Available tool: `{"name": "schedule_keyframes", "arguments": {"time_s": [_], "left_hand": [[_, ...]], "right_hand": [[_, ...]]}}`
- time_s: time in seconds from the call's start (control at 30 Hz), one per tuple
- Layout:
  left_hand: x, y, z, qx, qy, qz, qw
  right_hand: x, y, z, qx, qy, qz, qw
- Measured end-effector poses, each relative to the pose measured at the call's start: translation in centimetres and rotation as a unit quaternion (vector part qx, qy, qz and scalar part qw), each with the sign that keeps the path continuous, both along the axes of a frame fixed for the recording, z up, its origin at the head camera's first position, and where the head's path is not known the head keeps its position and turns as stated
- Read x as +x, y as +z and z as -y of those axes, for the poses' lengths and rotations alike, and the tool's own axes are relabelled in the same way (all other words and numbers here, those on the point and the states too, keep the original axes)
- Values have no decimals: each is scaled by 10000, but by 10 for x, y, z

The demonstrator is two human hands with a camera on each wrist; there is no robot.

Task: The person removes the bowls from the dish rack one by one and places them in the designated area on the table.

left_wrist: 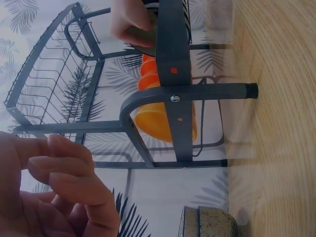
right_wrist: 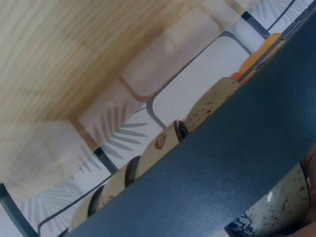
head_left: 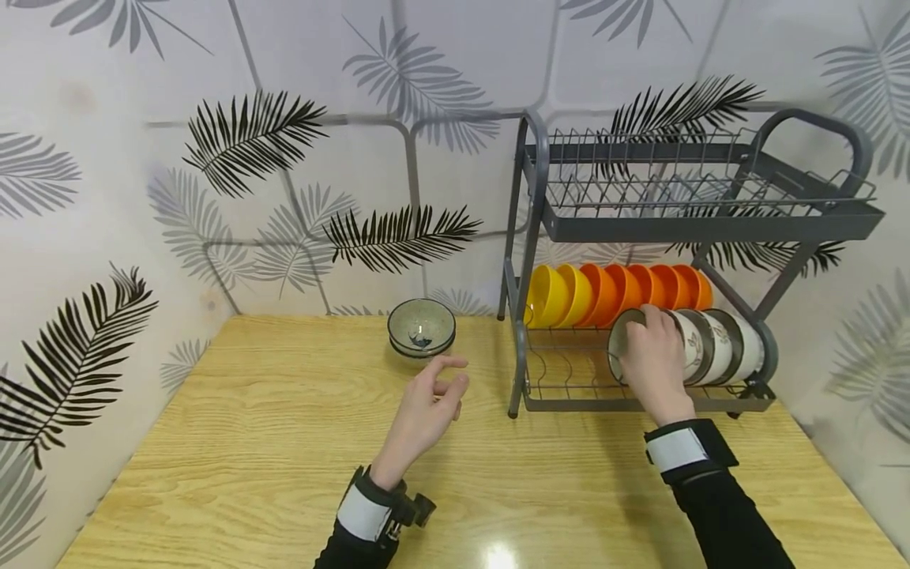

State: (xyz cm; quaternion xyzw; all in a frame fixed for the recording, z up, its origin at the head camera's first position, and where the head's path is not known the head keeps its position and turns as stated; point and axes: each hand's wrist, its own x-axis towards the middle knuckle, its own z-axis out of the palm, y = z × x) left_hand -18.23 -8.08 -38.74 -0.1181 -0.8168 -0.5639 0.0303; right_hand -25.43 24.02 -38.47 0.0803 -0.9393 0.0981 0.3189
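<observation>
The right hand (head_left: 652,359) pinches a speckled bowl (head_left: 617,341) in the rack (head_left: 590,405); a slipping grip could knock it against white bowls (head_left: 720,348) beside that hand. The left hand (head_left: 423,415), loosely bent, holds nothing.

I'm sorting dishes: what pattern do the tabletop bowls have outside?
The tabletop bowls have dark speckles, clearest in the left wrist view.

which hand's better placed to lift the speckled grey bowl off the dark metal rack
Probably the right hand: it grips the speckled grey bowl, while the left hand hovers empty outside the rack.
</observation>
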Motion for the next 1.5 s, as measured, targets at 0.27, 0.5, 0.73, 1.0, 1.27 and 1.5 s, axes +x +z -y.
{"name": "schedule_keyframes", "arguments": {"time_s": [0.27,0.5,0.73,1.0,1.27,1.5], "left_hand": [[0,0,2,9,-7,0,10000],[0,-3,4,-13,-54,62,10000],[1,-2,5,-27,-42,63,10000],[-1,0,4,17,-97,41,9999],[-1,0,5,40,-83,50,9999],[-1,-1,5,54,-85,21,9999]], "right_hand": [[-9,3,5,138,-377,245,9989],[-16,0,6,130,-529,218,9983],[-21,-2,9,-189,-513,34,9985],[-22,-6,16,-479,-85,-775,9958],[-23,-15,14,-242,452,-1405,9888],[-23,-24,8,-243,724,-1983,9772]]}}
